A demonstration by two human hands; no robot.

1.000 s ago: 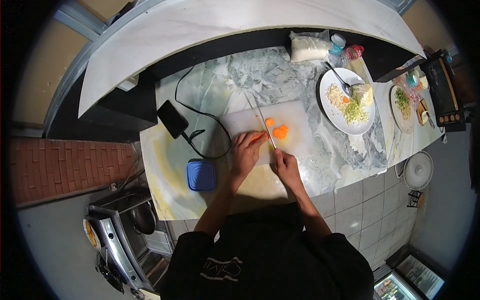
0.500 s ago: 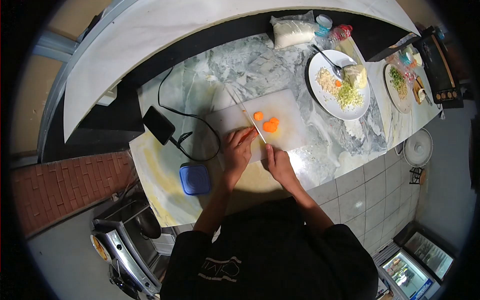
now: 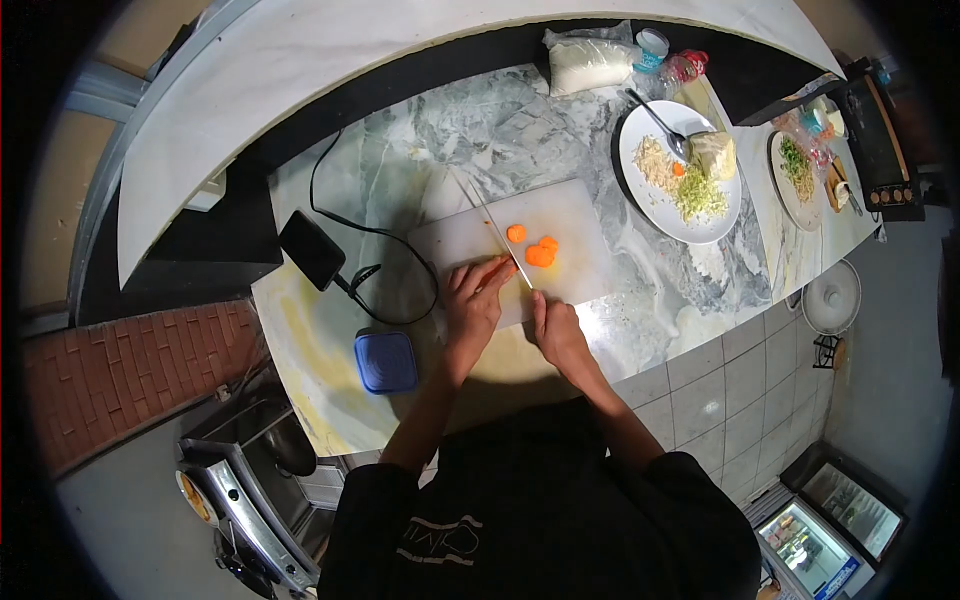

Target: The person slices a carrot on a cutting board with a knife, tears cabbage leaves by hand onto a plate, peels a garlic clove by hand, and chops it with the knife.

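Observation:
A white cutting board [image 3: 570, 205] lies on the marble counter. My left hand [image 3: 474, 305] is closed on a carrot [image 3: 500, 272], mostly hidden under the fingers, at the board's near side. The handle of a long knife [image 3: 492, 222] is in my right hand [image 3: 556, 325]. Its blade points away to the upper left and rests against the carrot's cut end, close to my left fingertips. Several orange carrot slices [image 3: 541, 252] sit on the board just right of the blade.
A white oval plate [image 3: 640, 205] holds shredded vegetables, a pale chunk and a spoon [image 3: 660, 125]. Left of the board are a blue-lidded container [image 3: 386, 362], a black device [image 3: 312, 249] and its cable [image 3: 405, 240]. A bag of white powder [image 3: 588, 65] stands at the back.
The view has shifted very slightly. Both hands, the knife and the carrot slices keep nearly the same places on the board.

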